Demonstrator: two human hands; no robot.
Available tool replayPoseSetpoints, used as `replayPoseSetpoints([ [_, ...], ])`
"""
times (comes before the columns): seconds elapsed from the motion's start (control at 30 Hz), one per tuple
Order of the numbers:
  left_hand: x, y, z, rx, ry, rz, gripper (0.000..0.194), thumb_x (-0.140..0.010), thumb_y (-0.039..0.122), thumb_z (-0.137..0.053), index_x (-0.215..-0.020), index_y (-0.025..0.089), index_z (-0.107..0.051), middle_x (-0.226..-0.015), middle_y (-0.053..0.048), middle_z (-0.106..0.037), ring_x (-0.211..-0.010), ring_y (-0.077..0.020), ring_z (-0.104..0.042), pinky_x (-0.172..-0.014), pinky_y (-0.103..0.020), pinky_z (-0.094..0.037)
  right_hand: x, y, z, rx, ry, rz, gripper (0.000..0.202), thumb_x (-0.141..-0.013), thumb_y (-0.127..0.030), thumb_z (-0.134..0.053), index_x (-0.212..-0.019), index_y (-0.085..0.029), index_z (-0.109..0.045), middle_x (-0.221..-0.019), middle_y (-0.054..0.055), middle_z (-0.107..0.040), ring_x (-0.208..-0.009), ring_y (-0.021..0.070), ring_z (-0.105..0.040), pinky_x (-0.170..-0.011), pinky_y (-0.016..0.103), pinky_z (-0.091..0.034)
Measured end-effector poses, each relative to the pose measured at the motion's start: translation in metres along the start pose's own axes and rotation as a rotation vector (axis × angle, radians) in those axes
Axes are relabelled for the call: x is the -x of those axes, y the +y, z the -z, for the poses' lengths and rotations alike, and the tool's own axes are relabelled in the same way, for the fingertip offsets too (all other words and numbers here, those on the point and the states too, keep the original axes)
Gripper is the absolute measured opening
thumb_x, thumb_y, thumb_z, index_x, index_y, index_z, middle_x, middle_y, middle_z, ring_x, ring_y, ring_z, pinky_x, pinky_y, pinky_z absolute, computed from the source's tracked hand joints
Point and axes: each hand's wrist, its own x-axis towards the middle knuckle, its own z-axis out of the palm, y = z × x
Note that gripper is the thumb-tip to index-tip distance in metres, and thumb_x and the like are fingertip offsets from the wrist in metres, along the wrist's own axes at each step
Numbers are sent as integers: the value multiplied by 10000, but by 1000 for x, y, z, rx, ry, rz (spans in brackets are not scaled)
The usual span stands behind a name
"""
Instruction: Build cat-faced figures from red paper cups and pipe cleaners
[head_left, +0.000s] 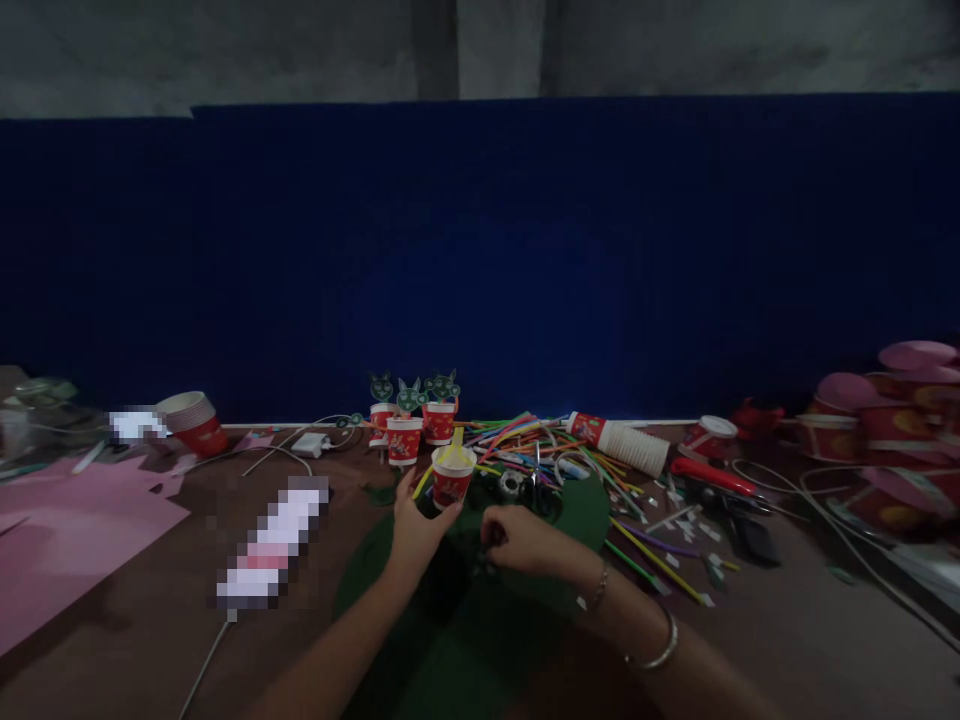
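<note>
My left hand is wrapped round a red printed paper cup with a white rim. A yellow strip rises from the cup's opening, and more yellow sticks out at its sides. Just right of the cup, my right hand is closed, its fingers curled together. What it pinches, if anything, is too dark to make out. Both hands are over a dark green sheet. Behind the held cup stand three red cups topped with green animal-face cutouts.
Colourful pipe cleaners are heaped behind my hands, near a tape roll and scissors. A stack of cups lies at the back right. Pink paper covers the left. Pink-topped cups crowd the far right. A cabled phone lies left.
</note>
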Motion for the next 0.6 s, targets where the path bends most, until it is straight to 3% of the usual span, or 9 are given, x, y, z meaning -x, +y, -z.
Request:
replayPoseSetpoints([
  [0.1,18,19,6,-116,100,-223,599,-693,242,-630,-1239,182,-390,-1259,-126,-443,-1202,-280,-402,-1018,-453,-308,-7,8,14,-258,110,-3,133,-643,-134,-559,-769,-161,-591,-663,-18,-572,-626,114,-523,-561,204,-393],
  [0.2,36,41,1,-116,-8,-499,471,-749,199,-570,-1194,201,-414,-1186,-124,-478,-1141,-267,-457,-945,-423,-393,-10,10,28,-447,210,34,116,-666,-182,-576,-779,-156,-584,-683,-13,-572,-629,114,-527,-577,217,-414],
  [0.3,46,54,-18,-206,-117,-616,584,-743,216,-595,-1273,200,-350,-1240,-139,-442,-1192,-286,-406,-988,-459,-348,-8,6,37,-490,281,56,168,-656,-170,-573,-823,-168,-564,-672,-29,-556,-608,108,-527,-574,220,-418],
  [0.43,50,50,-49,-232,-300,-536,740,-741,214,-590,-1381,184,-219,-1410,-155,-287,-1317,-326,-231,-1053,-512,-239,-2,-1,42,-478,346,-14,328,-604,-71,-527,-906,-192,-477,-593,-77,-508,-553,100,-514,-530,201,-404],
  [0.6,49,34,-64,59,-458,-289,604,-817,225,-502,-1370,206,-259,-1363,-130,-397,-1249,-261,-386,-1038,-428,-296,2,3,50,-419,232,-57,336,-608,-98,-570,-911,-193,-461,-567,-79,-543,-530,105,-531,-490,188,-370],
])
